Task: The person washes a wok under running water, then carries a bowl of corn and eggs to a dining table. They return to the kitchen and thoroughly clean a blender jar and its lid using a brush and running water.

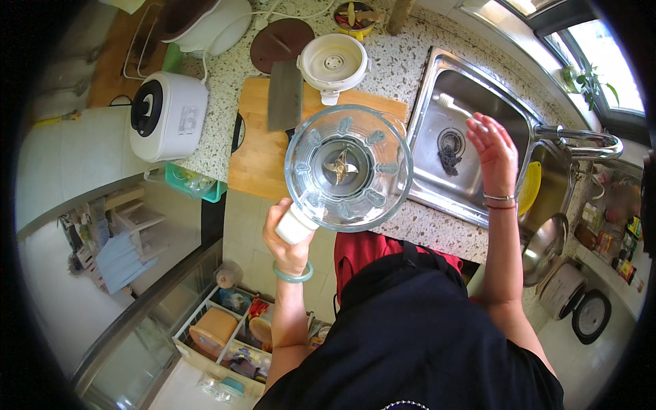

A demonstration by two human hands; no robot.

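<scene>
Nearest: black top, bottom centre. Left hand, just below centre, wrapped around the white handle of the glass blender jar, fingers closed. Jar is at frame centre, mouth facing the camera, steel blades visible in its base. From this angle it covers part of the wooden cutting board and the sink's near left corner.

Right hand, right of centre, over the sink: fingers extended and close together, slightly curved. White brush runs up to its fingertips; can't tell if they're pinching it. Dark strainer on the basin bottom, left of that hand. Yellow colander in the second basin, right of the forearm.

Further out: cleaver at the board's far side, blade over its edge, just left of a cream round dish. Brown disc behind the cleaver. White cooker, upper left. Yellow bowl at top centre. Chrome faucet, right. Green plant by the window, upper right.
</scene>
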